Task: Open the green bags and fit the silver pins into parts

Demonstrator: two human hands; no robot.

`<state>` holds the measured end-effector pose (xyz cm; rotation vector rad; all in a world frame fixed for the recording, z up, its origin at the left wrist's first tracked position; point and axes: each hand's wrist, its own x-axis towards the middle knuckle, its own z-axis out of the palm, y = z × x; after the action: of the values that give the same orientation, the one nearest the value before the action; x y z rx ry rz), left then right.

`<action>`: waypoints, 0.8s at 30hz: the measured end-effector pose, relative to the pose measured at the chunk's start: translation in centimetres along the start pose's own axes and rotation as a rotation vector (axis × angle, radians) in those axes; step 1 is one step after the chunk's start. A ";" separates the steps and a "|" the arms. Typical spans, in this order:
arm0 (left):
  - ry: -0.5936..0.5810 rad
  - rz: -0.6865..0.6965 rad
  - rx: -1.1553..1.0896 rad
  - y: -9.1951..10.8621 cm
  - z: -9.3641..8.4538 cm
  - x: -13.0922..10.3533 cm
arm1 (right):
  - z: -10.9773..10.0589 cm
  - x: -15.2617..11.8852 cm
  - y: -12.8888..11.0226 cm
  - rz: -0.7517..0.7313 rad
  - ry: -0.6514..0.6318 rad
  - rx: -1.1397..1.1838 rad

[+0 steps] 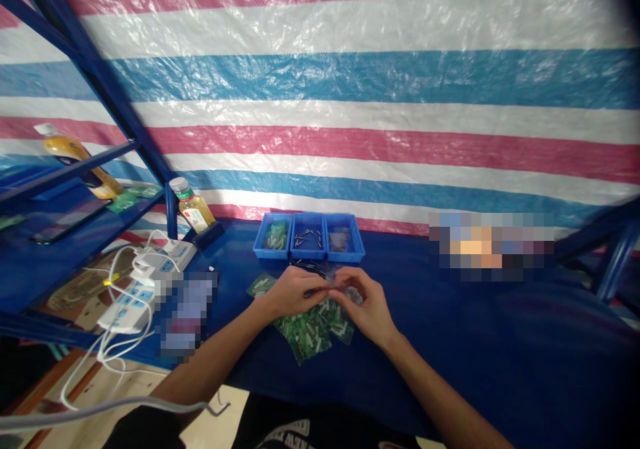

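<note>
Both hands meet above a pile of small green-tinted packets on the blue table. My left hand has its fingertips pinched at a small clear plastic bag. From the other side, my right hand pinches the same bag with thumb and fingers. Just behind the hands lie some thin black pieces. Three blue trays stand in a row beyond: the left tray holds green packets, the middle tray thin dark pieces, the right tray small clear packets.
A white power strip with tangled cables lies at the left, near a small bottle. A larger bottle rests on the left shelf. Blue metal frame bars rise at the left. Striped sheeting hangs behind the table.
</note>
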<state>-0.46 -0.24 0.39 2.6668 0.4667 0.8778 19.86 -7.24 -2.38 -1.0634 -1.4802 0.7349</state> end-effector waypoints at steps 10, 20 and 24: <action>-0.057 -0.074 0.008 -0.4 -0.6 -0.2 | 0.0 0.4 0.1 -0.120 -0.088 -0.121; -0.081 -0.049 0.065 -0.7 -0.2 -0.4 | -0.2 0.5 0.0 -0.068 -0.109 -0.150; -0.092 -0.046 0.082 -0.7 -0.3 -0.3 | -0.3 0.6 -0.2 -0.064 -0.105 -0.164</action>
<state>-1.02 0.30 0.18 2.7446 0.5506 0.7349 20.12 -6.82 -1.91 -1.1091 -1.6794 0.6409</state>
